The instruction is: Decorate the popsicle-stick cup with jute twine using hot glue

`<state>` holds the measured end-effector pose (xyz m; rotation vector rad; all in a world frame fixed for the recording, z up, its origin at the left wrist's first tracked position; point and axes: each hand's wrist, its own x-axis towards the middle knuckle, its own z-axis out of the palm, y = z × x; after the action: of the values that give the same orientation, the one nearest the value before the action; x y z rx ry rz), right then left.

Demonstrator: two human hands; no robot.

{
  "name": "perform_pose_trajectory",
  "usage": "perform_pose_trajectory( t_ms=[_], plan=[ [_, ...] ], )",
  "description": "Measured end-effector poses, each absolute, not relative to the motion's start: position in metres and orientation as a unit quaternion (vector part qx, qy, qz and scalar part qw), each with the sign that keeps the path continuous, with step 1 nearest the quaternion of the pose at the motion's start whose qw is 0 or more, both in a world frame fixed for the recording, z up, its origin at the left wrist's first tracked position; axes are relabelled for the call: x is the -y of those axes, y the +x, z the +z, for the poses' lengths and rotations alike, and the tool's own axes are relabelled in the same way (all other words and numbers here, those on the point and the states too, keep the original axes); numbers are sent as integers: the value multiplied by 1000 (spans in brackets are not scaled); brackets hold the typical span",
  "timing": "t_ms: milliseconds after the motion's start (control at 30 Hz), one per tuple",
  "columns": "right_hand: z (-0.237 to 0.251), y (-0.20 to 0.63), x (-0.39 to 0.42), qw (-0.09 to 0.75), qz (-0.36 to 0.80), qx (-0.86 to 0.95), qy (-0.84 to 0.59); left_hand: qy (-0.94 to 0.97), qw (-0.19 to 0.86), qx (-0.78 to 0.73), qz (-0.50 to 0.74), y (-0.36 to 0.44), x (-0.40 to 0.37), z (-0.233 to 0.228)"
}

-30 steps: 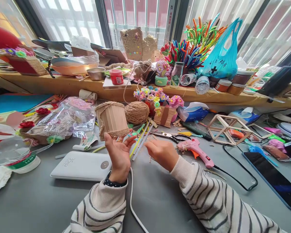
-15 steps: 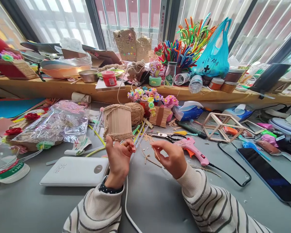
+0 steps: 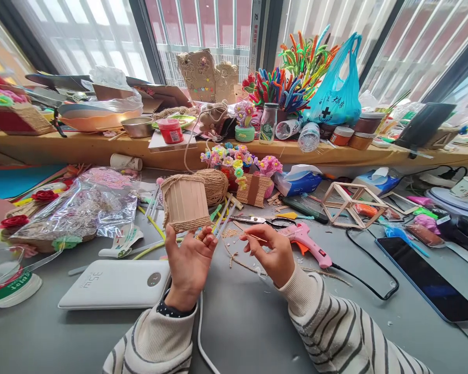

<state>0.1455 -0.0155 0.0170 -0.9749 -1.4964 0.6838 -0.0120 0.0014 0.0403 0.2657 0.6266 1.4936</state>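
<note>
My left hand (image 3: pixel 189 265) grips the lower edge of a craft-stick panel (image 3: pixel 185 201), holding it upright with its flat face toward me. Brown twine runs along the panel's top, left side and bottom. To the right, my right hand (image 3: pixel 271 252) pinches a thin wooden stick (image 3: pixel 255 238) between thumb and fingers, apart from the panel. Behind the panel sits a ball of twine (image 3: pixel 215 187). A pink glue gun (image 3: pixel 308 243) lies just beyond my right hand, beside scissors (image 3: pixel 263 221). A loose piece of twine (image 3: pixel 242 266) rests on the table between my hands.
A white power bank (image 3: pixel 115 284) lies at the left, its cable running toward me. To the right are a phone (image 3: pixel 429 278), the glue gun's black cord (image 3: pixel 368 291) and a wooden stick frame (image 3: pixel 353 205). Paper flowers (image 3: pixel 237 158) and a crowded ledge (image 3: pixel 226 154) stand behind.
The thin stick in my right hand has turned from pointing steeply down to nearly level. The view has shifted slightly; my left hand still holds the panel.
</note>
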Motion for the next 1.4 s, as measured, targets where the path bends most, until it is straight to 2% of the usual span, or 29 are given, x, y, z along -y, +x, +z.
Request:
perform_pose_trajectory(
  t_ms=[200, 400, 700, 1000, 1233, 1400],
  plan=[
    [12, 144, 13, 572, 332, 624, -415, 119, 687, -255, 670, -13, 0, 40],
    [8, 147, 9, 574, 362, 597, -429, 172, 668, -312, 653, -10, -1, 37],
    [7, 152, 5, 584, 359, 586, -432, 171, 727, -293, 597, -9, 2, 39],
    [4, 149, 12, 570, 253, 662, -415, 155, 751, -251, 591, -8, 5, 40],
    [12, 145, 20, 481, 94, 784, -380, 201, 743, -226, 597, -6, 9, 37],
    [14, 143, 23, 483, 38, 785, -386, 232, 722, -219, 614, -3, 12, 35]
  ],
)
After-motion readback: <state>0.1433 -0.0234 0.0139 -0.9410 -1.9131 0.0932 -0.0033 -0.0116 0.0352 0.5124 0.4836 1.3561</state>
